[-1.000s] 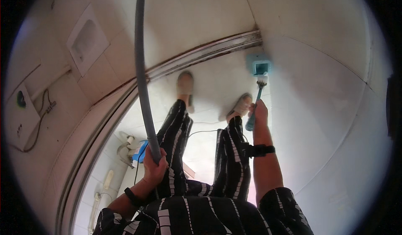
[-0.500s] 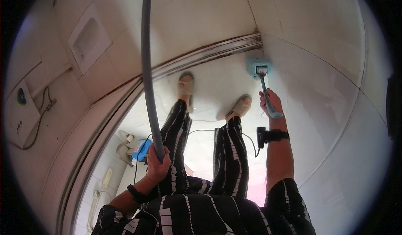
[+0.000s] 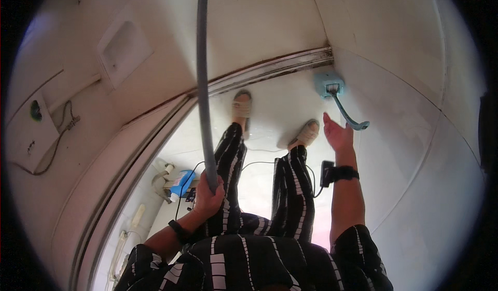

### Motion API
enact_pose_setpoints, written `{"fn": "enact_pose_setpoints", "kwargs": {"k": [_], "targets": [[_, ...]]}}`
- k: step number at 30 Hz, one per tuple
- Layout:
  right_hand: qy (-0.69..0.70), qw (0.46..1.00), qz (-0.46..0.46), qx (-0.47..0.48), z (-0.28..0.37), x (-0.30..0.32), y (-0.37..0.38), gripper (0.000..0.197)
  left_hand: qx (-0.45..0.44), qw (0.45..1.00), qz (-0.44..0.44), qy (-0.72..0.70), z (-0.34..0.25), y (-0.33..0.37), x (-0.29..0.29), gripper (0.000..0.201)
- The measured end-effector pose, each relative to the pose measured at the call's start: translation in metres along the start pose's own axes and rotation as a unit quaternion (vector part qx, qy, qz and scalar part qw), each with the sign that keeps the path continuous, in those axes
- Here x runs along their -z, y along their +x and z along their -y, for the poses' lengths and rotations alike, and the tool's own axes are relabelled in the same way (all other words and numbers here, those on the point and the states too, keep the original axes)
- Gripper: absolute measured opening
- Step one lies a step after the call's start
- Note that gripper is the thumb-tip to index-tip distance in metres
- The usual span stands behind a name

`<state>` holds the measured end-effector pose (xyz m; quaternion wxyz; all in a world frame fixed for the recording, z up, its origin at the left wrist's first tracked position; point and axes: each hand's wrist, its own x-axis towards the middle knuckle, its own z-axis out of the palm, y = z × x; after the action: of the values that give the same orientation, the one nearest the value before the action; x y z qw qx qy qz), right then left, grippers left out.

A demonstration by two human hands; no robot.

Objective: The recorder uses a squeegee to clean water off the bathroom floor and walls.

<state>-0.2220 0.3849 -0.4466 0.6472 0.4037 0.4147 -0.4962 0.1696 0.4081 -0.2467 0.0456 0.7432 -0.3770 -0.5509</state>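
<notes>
My left hand (image 3: 208,200) is closed around the lower end of a long grey pole (image 3: 203,83), which runs up past the far edge of the picture. Near the right wall, my right hand (image 3: 339,134) is open, fingers spread, with nothing in it. Just ahead of it a teal toilet brush (image 3: 346,112) leans out of a light blue holder (image 3: 322,81), its curved handle end tilted toward the wall above my fingers. The brush's pale bristles sit at the holder's opening.
A stained door track (image 3: 270,71) crosses the floor ahead of my slippered feet (image 3: 305,133). To the left, a blue bottle (image 3: 181,183) stands by pipes. A white box (image 3: 32,135) with a cable and a recessed dish (image 3: 123,47) are on the left wall. Black cords hang at my wrists.
My right hand has let go of the brush handle and opened beside it. The brush stays in the holder, its handle now swung toward the right wall. My left hand still grips the pole.
</notes>
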Motion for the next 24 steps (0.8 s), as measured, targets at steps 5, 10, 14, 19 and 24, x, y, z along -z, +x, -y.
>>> {"fn": "enact_pose_setpoints", "kwargs": {"k": [5, 10, 14, 19, 24], "targets": [[-0.139, 0.981, -0.125, -0.055, -0.067, 0.016, -0.054, 0.077, -0.027, 0.998, 0.001, 0.057, -0.009, 0.000, 0.003, 0.032], [-0.333, 0.931, -0.126, -0.083, -0.122, -0.013, -0.133, 0.060, -0.046, 0.997, -0.040, 0.037, -0.001, 0.002, -0.002, 0.025], [-0.429, 0.896, -0.086, -0.070, -0.129, -0.040, -0.202, 0.046, 0.052, 0.999, 0.004, -0.015, -0.031, -0.016, 0.017, 0.028], [-0.496, 0.867, -0.051, -0.002, -0.131, -0.065, -0.275, 0.040, 0.034, 0.941, 0.126, -0.312, -0.128, -0.070, 0.097, 0.037], [-0.539, 0.842, 0.002, 0.009, -0.148, -0.137, -0.307, 0.036, -0.079, 0.853, 0.134, -0.497, -0.223, -0.119, 0.217, 0.067]]}}
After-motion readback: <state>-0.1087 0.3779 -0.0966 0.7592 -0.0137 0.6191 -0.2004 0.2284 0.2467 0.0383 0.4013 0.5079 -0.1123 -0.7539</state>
